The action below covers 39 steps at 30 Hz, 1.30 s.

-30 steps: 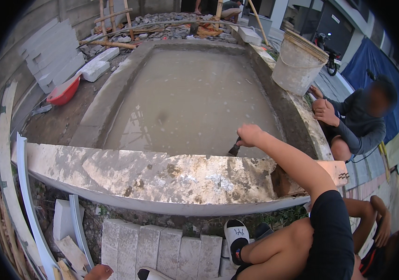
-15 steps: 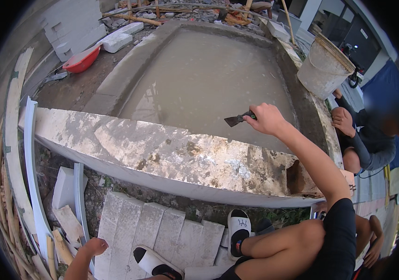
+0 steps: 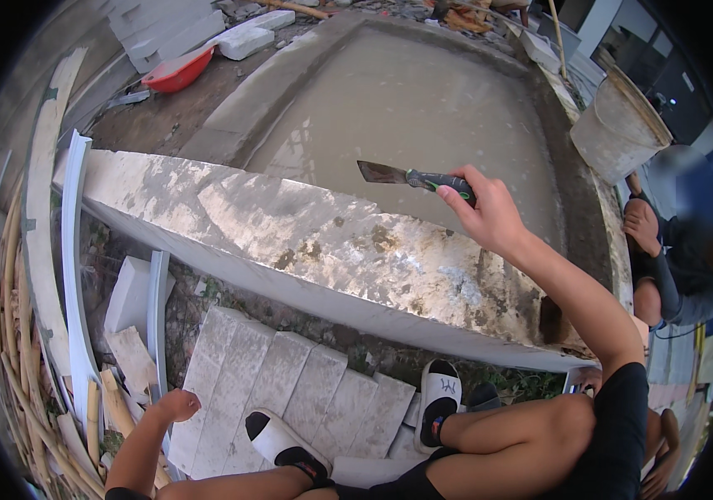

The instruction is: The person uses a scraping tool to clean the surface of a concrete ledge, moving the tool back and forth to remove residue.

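Note:
My right hand [image 3: 490,215] grips the dark handle of a putty knife [image 3: 413,178], its thin blade pointing left. The knife is held in the air above the near edge of a basin of cloudy grey water [image 3: 423,108], apart from the wall. Just below it runs the pale, stained top of a low wall [image 3: 290,215]. My left hand [image 3: 177,406] is closed in a loose fist beside pale stacked blocks [image 3: 290,375], with nothing visible in it.
A dirty white bucket [image 3: 620,125] stands on the right wall, near a crouching person [image 3: 677,267]. Bamboo poles [image 3: 23,333] and metal channels [image 3: 76,267] lie at left. Beyond the wall is a red basin [image 3: 180,73]. My slippered feet [image 3: 440,396] rest by the blocks.
My right hand has drawn the putty knife back toward me, from over the water to nearer the wall, and its blade now points left. The view has shifted slightly; my left hand stays closed.

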{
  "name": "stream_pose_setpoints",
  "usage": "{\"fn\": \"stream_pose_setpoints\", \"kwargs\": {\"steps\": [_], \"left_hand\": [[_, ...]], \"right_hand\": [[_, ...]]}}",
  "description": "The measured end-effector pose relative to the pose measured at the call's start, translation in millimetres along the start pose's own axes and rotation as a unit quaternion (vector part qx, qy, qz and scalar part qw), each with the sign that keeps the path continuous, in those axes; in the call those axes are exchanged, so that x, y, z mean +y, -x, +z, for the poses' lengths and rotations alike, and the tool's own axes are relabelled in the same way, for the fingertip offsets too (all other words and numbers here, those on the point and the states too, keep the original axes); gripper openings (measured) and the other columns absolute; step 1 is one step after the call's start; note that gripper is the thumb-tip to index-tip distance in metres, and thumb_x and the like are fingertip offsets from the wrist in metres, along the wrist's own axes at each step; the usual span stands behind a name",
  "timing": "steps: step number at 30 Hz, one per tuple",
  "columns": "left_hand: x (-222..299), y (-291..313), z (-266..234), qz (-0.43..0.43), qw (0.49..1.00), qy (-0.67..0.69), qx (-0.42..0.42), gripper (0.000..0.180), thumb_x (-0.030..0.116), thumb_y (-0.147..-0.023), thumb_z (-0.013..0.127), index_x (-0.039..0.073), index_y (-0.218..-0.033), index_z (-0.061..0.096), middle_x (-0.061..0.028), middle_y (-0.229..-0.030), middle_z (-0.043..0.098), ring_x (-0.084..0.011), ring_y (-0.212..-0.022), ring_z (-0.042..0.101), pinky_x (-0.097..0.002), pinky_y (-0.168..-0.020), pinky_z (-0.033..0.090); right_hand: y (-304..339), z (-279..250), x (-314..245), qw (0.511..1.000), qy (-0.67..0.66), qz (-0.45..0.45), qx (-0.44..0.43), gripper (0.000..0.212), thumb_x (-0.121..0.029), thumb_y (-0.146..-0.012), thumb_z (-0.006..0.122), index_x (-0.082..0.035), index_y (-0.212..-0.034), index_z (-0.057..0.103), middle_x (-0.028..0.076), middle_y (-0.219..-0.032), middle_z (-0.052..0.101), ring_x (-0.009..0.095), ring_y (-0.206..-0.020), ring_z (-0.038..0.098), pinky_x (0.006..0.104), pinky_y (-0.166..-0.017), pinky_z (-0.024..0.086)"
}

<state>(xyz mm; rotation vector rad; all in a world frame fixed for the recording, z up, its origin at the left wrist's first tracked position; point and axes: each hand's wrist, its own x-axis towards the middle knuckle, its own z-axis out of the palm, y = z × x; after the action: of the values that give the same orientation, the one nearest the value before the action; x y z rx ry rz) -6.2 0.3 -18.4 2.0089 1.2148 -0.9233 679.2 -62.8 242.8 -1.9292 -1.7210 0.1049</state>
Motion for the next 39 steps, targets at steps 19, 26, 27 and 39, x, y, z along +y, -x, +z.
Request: {"fn": "stream_pose_setpoints", "kwargs": {"steps": [19, 26, 27, 39], "left_hand": [[-1, -2, 3, 0.019, 1.0, -0.005, 0.001, 0.027, 0.031, -0.091, 0.057, 0.018, -0.105, 0.077, -0.0165, -0.099, 0.074, -0.0363, -0.095, 0.07, -0.0456, -0.088, 0.056], [-1, 3, 4, 0.013, 1.0, -0.005, 0.009, 0.027, 0.03, -0.091, 0.057, 0.018, -0.104, 0.077, -0.0162, -0.1, 0.074, -0.0358, -0.095, 0.071, -0.0444, -0.089, 0.056], [-2, 4, 5, 0.012, 1.0, -0.004, 0.008, 0.027, 0.03, -0.091, 0.057, 0.018, -0.104, 0.077, -0.0162, -0.1, 0.074, -0.0358, -0.095, 0.071, -0.0444, -0.089, 0.056], [-1, 5, 7, 0.023, 1.0, 0.012, 0.011, 0.026, 0.027, -0.09, 0.056, 0.016, -0.102, 0.077, -0.0163, -0.099, 0.074, -0.0345, -0.094, 0.071, -0.0428, -0.088, 0.056]], "right_hand": [[0, 51, -65, 0.981, -0.178, -0.029, -0.073, 0.033, -0.031, -0.102, 0.059, -0.001, -0.116, 0.056, 0.015, -0.068, 0.064, 0.027, -0.056, 0.061, 0.0402, -0.054, 0.045], [-7, 51, -68, 0.982, -0.176, -0.028, -0.063, 0.031, -0.029, -0.102, 0.061, -0.001, -0.116, 0.057, 0.016, -0.069, 0.065, 0.028, -0.056, 0.062, 0.0403, -0.055, 0.047], [-7, 51, -68, 0.982, -0.174, -0.026, -0.061, 0.031, -0.028, -0.101, 0.061, -0.001, -0.115, 0.058, 0.016, -0.069, 0.065, 0.028, -0.055, 0.062, 0.0401, -0.054, 0.047], [-9, 46, -67, 0.99, -0.098, -0.084, -0.053, 0.028, -0.027, -0.099, 0.063, -0.001, -0.109, 0.062, 0.016, -0.065, 0.063, 0.033, -0.054, 0.062, 0.0435, -0.055, 0.047]]}}
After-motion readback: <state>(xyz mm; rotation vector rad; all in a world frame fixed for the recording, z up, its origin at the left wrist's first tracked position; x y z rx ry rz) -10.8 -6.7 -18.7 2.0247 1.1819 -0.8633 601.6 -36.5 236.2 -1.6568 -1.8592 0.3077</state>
